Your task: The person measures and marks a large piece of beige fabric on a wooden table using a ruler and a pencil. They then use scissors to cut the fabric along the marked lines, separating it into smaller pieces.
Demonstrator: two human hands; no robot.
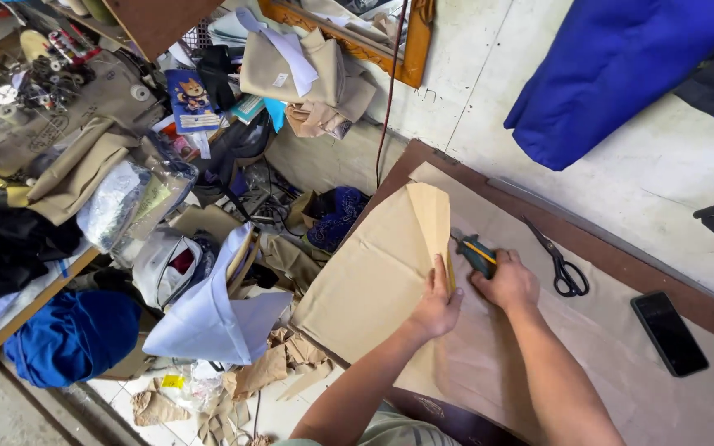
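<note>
Pressing down on a folded sheet of tan brown pattern paper (382,272), the left hand (438,304) lies with its fingers spread along the sheet's folded right edge, flat and grasping nothing, while the right hand (506,282) sits just beside that same edge, clenched around a pair of shears with teal and yellow handles (474,252) whose blades are hidden by the fold, so I cannot tell whether they are cutting. That folded sheet hangs half off the left corner of the brown worktable (621,264), which is covered by a wide, creased layer of pale brown paper (605,355) running under both forearms. To the right of the folded sheet, well clear of the hands, a pair of black-handled scissors (562,263) lies shut on the pale paper, and farther right again a black smartphone (669,333) lies face up with a dark screen. Above and right of the folded sheet a bright blue garment (621,66) hangs against the white wall. Below and left of the folded sheet, on the floor, a pale lilac paper piece (208,314) stands curled among torn brown paper scraps (283,363), with a blue cloth bundle (72,334) farther left under a wooden bench, and a grey sewing machine (59,107) heaped round with beige cloth up at the far left
</note>
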